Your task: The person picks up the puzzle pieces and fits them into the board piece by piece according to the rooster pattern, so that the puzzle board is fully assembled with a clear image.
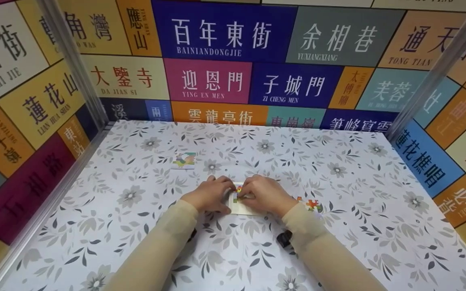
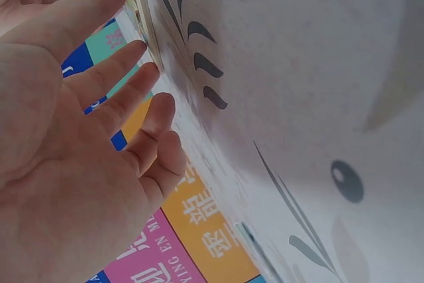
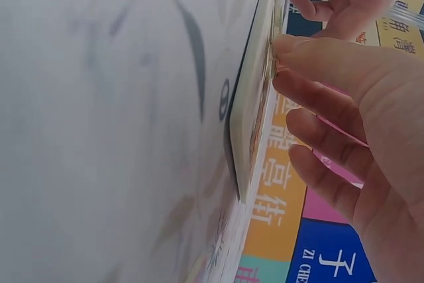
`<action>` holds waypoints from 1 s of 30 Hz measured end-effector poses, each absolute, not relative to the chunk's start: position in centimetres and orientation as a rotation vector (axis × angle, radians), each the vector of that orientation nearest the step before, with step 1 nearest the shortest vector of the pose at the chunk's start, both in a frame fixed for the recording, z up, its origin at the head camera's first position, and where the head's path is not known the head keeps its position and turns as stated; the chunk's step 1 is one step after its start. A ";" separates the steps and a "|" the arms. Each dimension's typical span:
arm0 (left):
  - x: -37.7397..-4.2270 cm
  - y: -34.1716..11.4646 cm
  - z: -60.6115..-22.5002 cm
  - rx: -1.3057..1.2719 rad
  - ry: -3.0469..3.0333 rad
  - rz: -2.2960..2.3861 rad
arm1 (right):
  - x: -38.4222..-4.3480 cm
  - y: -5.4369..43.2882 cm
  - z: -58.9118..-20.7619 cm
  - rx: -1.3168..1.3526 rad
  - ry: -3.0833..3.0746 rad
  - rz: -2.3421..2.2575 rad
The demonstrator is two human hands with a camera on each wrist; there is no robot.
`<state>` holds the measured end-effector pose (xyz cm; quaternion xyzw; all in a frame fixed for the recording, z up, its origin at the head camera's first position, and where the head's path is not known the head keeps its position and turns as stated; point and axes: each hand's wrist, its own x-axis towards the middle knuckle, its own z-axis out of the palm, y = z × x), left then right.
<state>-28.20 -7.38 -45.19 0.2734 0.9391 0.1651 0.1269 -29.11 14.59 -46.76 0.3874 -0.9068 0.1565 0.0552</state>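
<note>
On the flower-patterned surface, a small picture card lies left of the middle, toward the far left corner. Next comes the left grip, its fingers loose, not clenched, thumb and fingertips touching the left side of a pale puzzle board. The board lies flat near the middle of the surface, between both hands. At its right, the right grip pinches a small colourful puzzle piece against the board. Loose pieces, partly hidden by the right arm, lie farther toward the right edge.
</note>
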 end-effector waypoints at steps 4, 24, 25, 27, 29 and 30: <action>-28.2 -7.3 -45.1 0.782 2.731 0.475 | -29.1 14.2 -46.7 1.177 -2.751 0.446; -28.1 -7.2 -45.2 0.795 2.727 0.468 | -29.0 14.3 -46.7 1.201 -2.779 0.455; -28.1 -7.2 -45.2 0.794 2.726 0.466 | -29.0 14.3 -46.7 1.200 -2.786 0.473; -28.1 -7.2 -45.2 0.793 2.725 0.457 | -29.0 14.4 -46.8 1.194 -2.798 0.502; -28.1 -7.2 -45.2 0.786 2.727 0.451 | -29.1 14.5 -46.8 1.183 -2.815 0.531; -28.1 -7.2 -45.2 0.784 2.728 0.448 | -29.1 14.6 -46.8 1.173 -2.826 0.549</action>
